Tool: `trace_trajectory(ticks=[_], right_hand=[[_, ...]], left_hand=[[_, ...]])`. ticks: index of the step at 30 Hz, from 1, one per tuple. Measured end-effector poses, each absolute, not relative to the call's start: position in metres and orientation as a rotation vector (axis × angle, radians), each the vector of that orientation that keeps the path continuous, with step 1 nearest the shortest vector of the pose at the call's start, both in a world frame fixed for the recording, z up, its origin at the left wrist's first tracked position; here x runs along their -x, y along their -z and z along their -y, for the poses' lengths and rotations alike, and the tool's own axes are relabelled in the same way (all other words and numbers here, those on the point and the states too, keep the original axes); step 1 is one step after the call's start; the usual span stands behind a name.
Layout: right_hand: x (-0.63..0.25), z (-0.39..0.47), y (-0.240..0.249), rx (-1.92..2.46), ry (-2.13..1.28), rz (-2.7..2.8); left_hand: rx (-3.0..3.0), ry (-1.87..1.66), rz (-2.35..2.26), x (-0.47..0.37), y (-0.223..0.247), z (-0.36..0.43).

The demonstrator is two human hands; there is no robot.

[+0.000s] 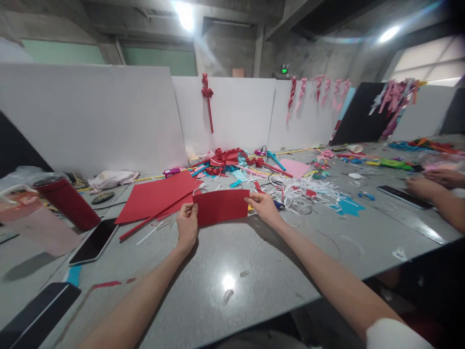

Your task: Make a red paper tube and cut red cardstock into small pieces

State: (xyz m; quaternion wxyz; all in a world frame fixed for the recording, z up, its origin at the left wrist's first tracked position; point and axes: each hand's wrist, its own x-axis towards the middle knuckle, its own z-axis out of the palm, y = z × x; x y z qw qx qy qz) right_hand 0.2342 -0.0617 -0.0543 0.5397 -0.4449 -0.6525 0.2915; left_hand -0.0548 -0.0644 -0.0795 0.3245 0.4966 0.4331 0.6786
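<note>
A red rectangular piece of paper is held up above the grey table, stretched between both hands. My left hand pinches its left edge between thumb and fingers. At the upper right corner, my right hand grips it the same way. Behind my left hand lie larger red sheets, with a thin red stick resting across them. White paper strips are heaped beyond my right hand.
A red bottle, a pink tumbler, a phone and a black case stand or lie at left. Another person's hands are at right near a phone. White panels stand behind.
</note>
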Motion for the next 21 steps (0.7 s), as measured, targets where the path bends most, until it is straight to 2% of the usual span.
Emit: trace_trajectory(ticks=[11,21], right_hand=[[-0.232,0.064,0.058,1.102,-0.843,1.647],[-0.216,0.07,0.055,0.866,-0.873,1.301]], left_hand=[[-1.307,-1.734,-1.187,0.058,0.08,0.065],[-0.904,-1.645,-0.938,0.051,0.091,0.056]])
